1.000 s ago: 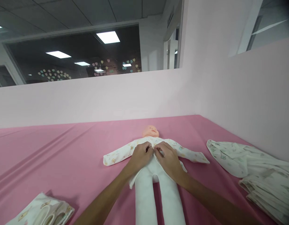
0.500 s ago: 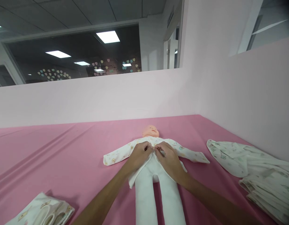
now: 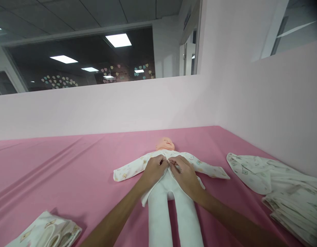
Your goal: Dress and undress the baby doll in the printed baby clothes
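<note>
A baby doll (image 3: pixel 165 144) lies on its back, head away from me, its white cloth legs (image 3: pixel 159 218) stretched toward me. It wears a white printed baby shirt (image 3: pixel 134 168) with both sleeves spread wide and the lower front parted over the belly. Over the chest, my left hand (image 3: pixel 155 168) pinches one front edge of the shirt. Close beside it, my right hand (image 3: pixel 184 173) pinches the other edge, fingertips almost meeting the left ones. Whatever fastening sits between the fingertips is too small and covered to make out.
Pink sheeting (image 3: pixel 71 171) covers the surface, with creases at the left. A folded printed cloth (image 3: pixel 49 231) lies at the near left. On the right are a loose printed garment (image 3: pixel 253 171) and a folded cloth stack (image 3: pixel 297 212). A white wall (image 3: pixel 109 109) with a window stands behind.
</note>
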Demonstrator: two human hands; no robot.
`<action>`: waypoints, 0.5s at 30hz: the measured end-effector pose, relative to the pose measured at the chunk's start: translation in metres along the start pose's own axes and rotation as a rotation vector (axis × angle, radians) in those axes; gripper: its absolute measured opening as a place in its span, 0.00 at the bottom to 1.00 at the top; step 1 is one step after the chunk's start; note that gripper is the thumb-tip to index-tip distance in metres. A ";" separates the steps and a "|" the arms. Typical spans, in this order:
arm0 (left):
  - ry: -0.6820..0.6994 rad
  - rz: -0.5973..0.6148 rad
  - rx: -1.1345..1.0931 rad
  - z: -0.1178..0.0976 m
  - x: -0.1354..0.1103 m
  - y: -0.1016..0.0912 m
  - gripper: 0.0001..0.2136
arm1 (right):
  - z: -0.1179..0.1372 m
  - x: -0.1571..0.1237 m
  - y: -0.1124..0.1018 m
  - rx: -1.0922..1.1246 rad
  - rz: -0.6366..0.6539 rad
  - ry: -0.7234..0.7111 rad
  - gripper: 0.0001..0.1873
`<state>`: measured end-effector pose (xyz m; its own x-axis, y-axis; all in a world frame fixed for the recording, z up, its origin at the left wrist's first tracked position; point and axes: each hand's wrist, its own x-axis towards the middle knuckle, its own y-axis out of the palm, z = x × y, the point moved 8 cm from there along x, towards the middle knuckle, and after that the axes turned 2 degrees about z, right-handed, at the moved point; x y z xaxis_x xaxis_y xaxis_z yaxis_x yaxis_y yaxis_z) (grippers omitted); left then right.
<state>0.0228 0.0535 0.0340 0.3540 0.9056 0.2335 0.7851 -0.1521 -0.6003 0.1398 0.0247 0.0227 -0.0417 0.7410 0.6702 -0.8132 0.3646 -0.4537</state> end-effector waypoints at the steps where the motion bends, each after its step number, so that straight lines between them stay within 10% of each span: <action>1: -0.005 -0.002 -0.002 0.000 0.000 0.000 0.11 | 0.000 0.000 0.000 -0.007 -0.001 -0.013 0.08; 15: -0.059 0.146 -0.234 0.006 0.001 0.001 0.14 | 0.004 -0.004 -0.001 0.069 0.068 -0.009 0.08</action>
<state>0.0213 0.0568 0.0287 0.4471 0.8878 0.1086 0.8264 -0.3637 -0.4298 0.1379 0.0193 0.0232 -0.1030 0.7573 0.6449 -0.8463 0.2739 -0.4569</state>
